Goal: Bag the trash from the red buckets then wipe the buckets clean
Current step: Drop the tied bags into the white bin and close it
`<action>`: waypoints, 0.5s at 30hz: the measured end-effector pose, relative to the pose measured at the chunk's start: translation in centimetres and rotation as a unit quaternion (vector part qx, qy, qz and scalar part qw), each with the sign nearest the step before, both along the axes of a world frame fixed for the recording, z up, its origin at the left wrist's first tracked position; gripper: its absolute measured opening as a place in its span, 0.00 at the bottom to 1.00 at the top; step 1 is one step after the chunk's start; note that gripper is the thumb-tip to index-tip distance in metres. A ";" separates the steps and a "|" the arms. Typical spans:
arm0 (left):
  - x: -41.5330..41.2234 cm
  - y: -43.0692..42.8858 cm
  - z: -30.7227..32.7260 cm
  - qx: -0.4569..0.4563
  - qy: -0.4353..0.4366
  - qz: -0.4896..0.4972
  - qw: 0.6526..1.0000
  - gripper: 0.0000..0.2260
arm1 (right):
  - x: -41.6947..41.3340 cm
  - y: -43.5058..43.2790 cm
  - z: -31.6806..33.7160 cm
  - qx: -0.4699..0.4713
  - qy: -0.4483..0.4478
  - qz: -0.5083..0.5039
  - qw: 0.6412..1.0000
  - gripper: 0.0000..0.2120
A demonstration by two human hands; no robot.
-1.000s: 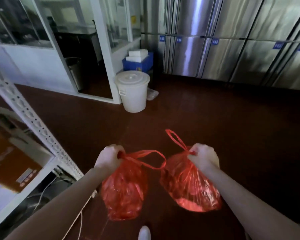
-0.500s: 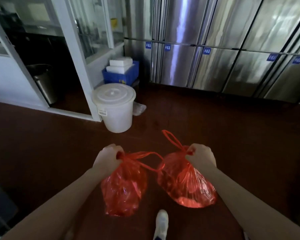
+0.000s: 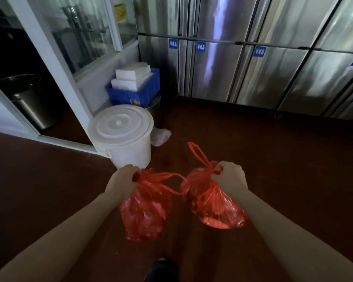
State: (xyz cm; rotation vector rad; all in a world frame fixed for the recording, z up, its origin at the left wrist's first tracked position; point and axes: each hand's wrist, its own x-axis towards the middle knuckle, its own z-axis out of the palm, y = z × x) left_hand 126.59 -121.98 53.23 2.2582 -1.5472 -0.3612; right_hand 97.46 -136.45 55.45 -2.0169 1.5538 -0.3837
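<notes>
Red plastic fills the lower middle of the frame: two bags, one per hand. The left grip [image 3: 123, 178] is clenched on the gathered neck of the left bag [image 3: 145, 212], which hangs straight below the fist. A handle loop trails rightward to the right bag [image 3: 214, 206]. The right grip [image 3: 229, 176] is clenched on that bag's neck. Its body hangs below and slightly right of the fist, and one loop stands up toward the upper left of the hand. Both bags hang side by side above the floor [image 3: 283, 159].

Against half a second ago, the grasps are unchanged, but the white lidded bucket [image 3: 122, 143] is closer. It now sits just above the left grip in the frame, where floor lay between them before. The blue crate [image 3: 135, 92] and steel cabinets [image 3: 253, 74] behind it also show larger. The white shoe at bottom centre is gone; a dark shape lies there.
</notes>
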 end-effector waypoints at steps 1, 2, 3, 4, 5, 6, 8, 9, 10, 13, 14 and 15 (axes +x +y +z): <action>0.9 -2.4 -0.6 -0.003 0.002 0.000 1.000 0.09 | 1.0 -2.4 -0.3 -0.001 -0.003 -0.001 1.000 0.06; 1.9 -4.9 -1.3 -0.006 0.002 -0.001 1.000 0.08 | 2.1 -4.7 -0.8 -0.001 -0.003 -0.002 1.000 0.06; 2.9 -7.3 -2.0 -0.005 0.000 -0.004 1.000 0.08 | 3.1 -7.1 -1.3 0.002 0.000 -0.003 1.000 0.07; 4.0 -9.8 -2.8 -0.003 -0.001 -0.009 1.000 0.08 | 4.2 -9.5 -1.9 0.006 0.005 -0.003 1.000 0.07; 5.0 -12.3 -3.7 0.000 -0.001 -0.017 1.000 0.08 | 5.4 -11.9 -2.5 0.010 0.012 -0.002 1.000 0.07; 6.1 -14.8 -4.6 0.004 0.002 -0.026 1.000 0.08 | 6.7 -14.3 -3.1 0.015 0.017 -0.003 1.000 0.06; 8.4 -19.4 -6.3 0.023 0.010 -0.039 0.999 0.09 | 9.1 -19.0 -4.2 0.029 0.024 -0.016 0.999 0.06; 9.4 -21.6 -7.0 0.037 0.014 -0.044 0.998 0.09 | 10.2 -21.1 -4.7 0.037 0.029 -0.024 0.999 0.06; 10.4 -23.5 -7.8 0.049 0.018 -0.045 0.998 0.09 | 11.4 -22.9 -5.4 0.046 0.036 -0.027 0.998 0.06; 12.9 -28.9 -9.8 0.078 0.026 -0.048 0.995 0.10 | 14.8 -27.8 -7.6 0.077 0.054 -0.030 0.995 0.06; 13.6 -30.8 -10.6 0.084 0.032 -0.048 0.995 0.10 | 15.8 -29.4 -8.5 0.087 0.058 -0.034 0.994 0.06; 14.3 -32.6 -11.4 0.087 0.038 -0.046 0.994 0.11 | 16.7 -30.9 -9.4 0.094 0.060 -0.039 0.993 0.07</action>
